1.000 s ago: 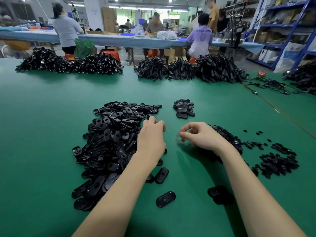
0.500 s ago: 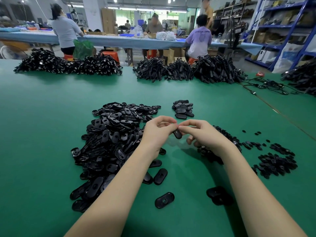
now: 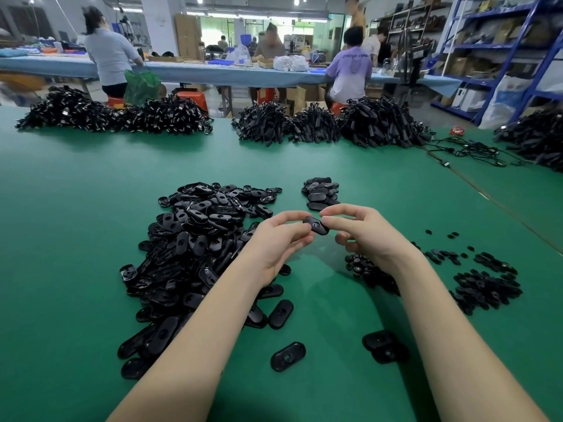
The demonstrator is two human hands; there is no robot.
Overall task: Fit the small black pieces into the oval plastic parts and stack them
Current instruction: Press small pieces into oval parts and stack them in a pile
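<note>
Both hands meet above the green table (image 3: 76, 239). My left hand (image 3: 278, 239) and my right hand (image 3: 362, 231) each pinch one end of a black oval part (image 3: 316, 224) held between them. A big heap of oval parts (image 3: 195, 248) lies to the left. Small black pieces (image 3: 484, 284) are scattered in a pile at the right, with more of them (image 3: 362, 268) under my right wrist. A small stack of oval parts (image 3: 321, 191) sits just beyond the hands. Whether a small piece sits in the held part cannot be made out.
Loose oval parts (image 3: 288, 356) and a short stack of them (image 3: 385, 345) lie near the front. Heaps of black cables (image 3: 377, 123) line the far edge, with loose cables (image 3: 466, 150) at the right. People work at a blue table (image 3: 213, 73) behind. Blue shelving (image 3: 502, 47) stands at the right.
One second ago the hands were apart, the left over the heap and the right low near the small pieces. They have come together and risen, holding one oval part between them.
</note>
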